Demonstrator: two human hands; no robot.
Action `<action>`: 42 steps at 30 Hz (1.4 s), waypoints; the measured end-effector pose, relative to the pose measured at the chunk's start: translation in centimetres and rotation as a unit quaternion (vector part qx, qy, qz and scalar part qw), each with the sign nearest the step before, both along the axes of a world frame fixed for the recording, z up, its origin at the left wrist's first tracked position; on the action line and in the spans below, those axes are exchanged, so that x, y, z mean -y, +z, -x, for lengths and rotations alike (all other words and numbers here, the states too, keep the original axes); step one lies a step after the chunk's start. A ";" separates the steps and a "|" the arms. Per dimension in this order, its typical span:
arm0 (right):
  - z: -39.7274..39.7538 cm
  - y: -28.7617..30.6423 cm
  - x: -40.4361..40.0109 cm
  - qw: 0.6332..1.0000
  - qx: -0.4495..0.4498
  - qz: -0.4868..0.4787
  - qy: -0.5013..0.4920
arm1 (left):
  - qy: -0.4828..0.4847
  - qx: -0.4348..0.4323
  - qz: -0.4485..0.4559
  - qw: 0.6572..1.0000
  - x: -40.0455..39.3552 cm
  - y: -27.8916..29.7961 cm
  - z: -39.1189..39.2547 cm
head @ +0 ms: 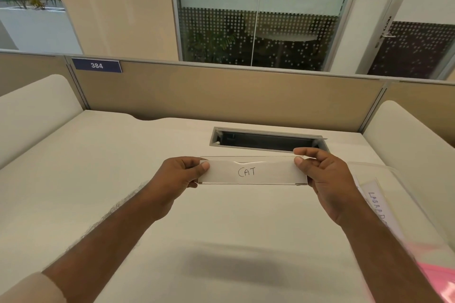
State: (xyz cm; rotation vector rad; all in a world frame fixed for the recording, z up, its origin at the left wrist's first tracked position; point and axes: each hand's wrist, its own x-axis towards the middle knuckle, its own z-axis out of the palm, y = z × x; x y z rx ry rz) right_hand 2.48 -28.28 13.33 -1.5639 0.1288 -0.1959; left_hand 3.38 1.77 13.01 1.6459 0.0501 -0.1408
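A clear plastic name-plate holder [270, 174] with a white paper strip reading "CAT" inside is held level above the white desk [123, 167]. My left hand [174, 179] pinches its left end between thumb and fingers. My right hand [322, 177] pinches its right end, thumb on the front and index finger along the top edge. The holder casts a shadow on the desk below.
A clear plastic bag [384, 194] with a strip reading "LABRADO…" and something pink lies on the desk at right. An open cable slot [261, 141] sits behind the holder. A beige partition [221, 96] with a "384" label [96, 65] bounds the back.
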 end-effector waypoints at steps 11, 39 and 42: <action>0.2 0.4 1.4 0.999 -0.005 0.040 -0.017 | 0.001 0.003 0.029 1.000 1.8 0.3 -1.2; -1.0 2.4 5.9 0.859 -0.131 0.425 0.252 | -0.025 0.048 -0.017 0.998 9.8 -3.1 -2.6; -1.0 1.6 6.4 0.878 -0.137 0.378 0.259 | -0.029 0.053 -0.014 0.998 10.7 -3.9 -3.0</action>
